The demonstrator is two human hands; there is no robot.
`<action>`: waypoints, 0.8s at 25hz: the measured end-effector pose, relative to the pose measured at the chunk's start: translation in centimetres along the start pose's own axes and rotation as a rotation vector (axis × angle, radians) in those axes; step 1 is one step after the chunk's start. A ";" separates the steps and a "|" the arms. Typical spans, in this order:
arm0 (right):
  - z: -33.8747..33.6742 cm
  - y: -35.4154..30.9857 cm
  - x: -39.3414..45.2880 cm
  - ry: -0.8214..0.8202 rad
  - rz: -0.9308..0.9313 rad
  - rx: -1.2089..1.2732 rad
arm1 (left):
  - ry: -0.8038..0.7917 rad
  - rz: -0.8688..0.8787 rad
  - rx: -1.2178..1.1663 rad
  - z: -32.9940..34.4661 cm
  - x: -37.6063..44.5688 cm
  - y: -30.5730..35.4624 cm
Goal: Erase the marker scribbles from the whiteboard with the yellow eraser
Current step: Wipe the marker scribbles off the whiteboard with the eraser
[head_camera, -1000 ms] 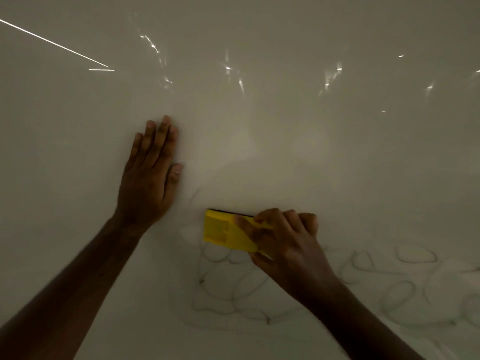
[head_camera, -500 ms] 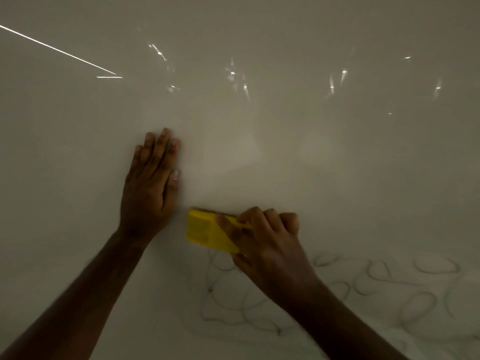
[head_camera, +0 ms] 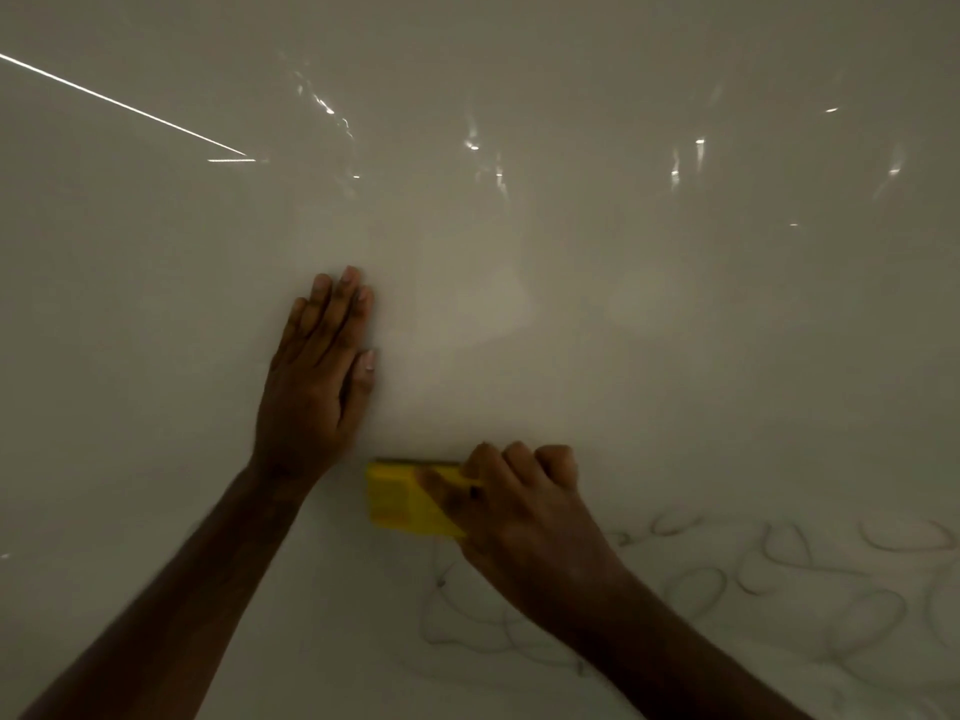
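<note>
While the flat yellow rectangular eraser (head_camera: 410, 498) lies against the glossy whiteboard (head_camera: 623, 330) just above the looping grey marker scribbles (head_camera: 727, 579), the right hand (head_camera: 519, 517) curls closed around it. Firm, overlapping downward strokes would probably clear them best. The left hand (head_camera: 317, 371) lies flat, empty, fingers extended together.

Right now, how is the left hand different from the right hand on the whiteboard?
The left hand lies flat and open, fingers straight and pointing up the whiteboard; the right hand is curled shut around the yellow eraser. The left hand holds nothing and sits higher, on clean board; the right hand sits lower, at the upper edge of the marker scribbles. Both reach in on bare forearms.
</note>
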State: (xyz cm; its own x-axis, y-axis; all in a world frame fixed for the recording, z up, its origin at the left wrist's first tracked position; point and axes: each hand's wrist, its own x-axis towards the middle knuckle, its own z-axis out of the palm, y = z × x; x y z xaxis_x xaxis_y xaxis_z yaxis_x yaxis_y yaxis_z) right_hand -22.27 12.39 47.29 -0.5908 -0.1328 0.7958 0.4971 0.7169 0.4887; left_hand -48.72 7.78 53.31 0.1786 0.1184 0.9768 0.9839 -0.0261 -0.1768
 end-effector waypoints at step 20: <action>-2.5 3.5 -4.0 0.035 0.016 0.011 | 0.001 0.013 0.042 -0.1 -0.7 0.0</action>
State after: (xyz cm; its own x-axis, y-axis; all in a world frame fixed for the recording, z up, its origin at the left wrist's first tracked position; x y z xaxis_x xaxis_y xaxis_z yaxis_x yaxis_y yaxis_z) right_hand -16.56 13.78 46.69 -0.5601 -0.1449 0.8157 0.4992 0.7267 0.4719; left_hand -48.84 7.61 52.64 0.1911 0.1171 0.9746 0.9809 0.0142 -0.1940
